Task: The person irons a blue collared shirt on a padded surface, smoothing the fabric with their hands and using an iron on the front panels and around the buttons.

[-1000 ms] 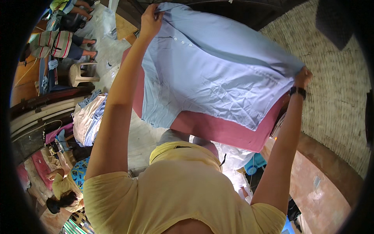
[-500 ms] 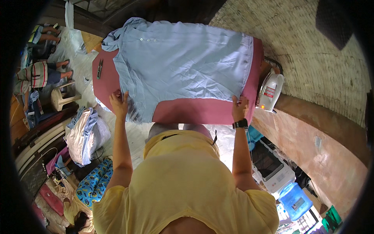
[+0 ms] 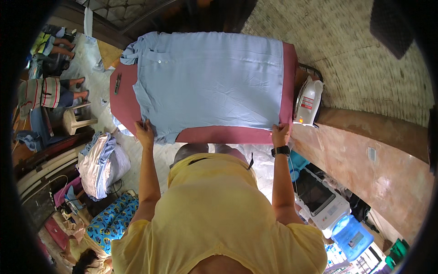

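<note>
The shirt (image 3: 210, 82) lay flat on the board (image 3: 228, 134). The left hand (image 3: 145, 132) pinched its near edge by the collar end; the right hand (image 3: 279, 134) gripped the hem corner, iron (image 3: 308, 101) just beside

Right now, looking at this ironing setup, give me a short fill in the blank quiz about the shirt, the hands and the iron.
1. The light blue shirt lies spread flat on a ____ ironing board.
2. The left hand and right hand each grip the shirt's ____ edge.
3. The white iron stands at the board's ____ end.
4. A watch sits on the ____ wrist.

Missing words: pink; near; right; right
</note>
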A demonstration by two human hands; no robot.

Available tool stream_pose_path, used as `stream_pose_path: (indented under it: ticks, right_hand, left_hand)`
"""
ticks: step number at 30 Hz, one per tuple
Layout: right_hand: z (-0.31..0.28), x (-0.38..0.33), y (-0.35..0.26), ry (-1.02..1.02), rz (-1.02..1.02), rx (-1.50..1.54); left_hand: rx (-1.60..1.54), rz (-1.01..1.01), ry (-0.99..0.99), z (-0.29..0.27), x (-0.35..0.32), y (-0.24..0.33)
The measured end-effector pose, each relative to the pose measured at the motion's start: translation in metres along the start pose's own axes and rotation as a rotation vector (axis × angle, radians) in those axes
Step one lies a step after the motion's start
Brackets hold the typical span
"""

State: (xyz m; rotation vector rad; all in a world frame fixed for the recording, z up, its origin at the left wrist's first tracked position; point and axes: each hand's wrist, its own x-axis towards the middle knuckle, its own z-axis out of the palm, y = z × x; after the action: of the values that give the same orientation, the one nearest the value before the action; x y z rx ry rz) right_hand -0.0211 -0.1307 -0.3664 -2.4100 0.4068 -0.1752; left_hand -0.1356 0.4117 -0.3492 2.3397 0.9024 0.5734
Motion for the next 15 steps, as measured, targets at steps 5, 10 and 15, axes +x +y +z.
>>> stream_pose_path:
  ticks: [5, 10, 15]
  right_hand:
    - [0.048, 0.067, -0.026, 0.348, -0.382, -0.448]
    - [0.071, 0.211, -0.088, 0.020, -0.430, -0.534]
    - [0.109, 0.285, -0.112, 0.091, -0.332, -0.654]
  left_hand:
    - [0.072, 0.238, 0.067, 0.002, 0.065, 0.013]
    - [0.063, 0.412, -0.028, 0.033, 0.179, 0.071]
    - [0.015, 0.190, -0.078, 0.078, 0.252, 0.058]
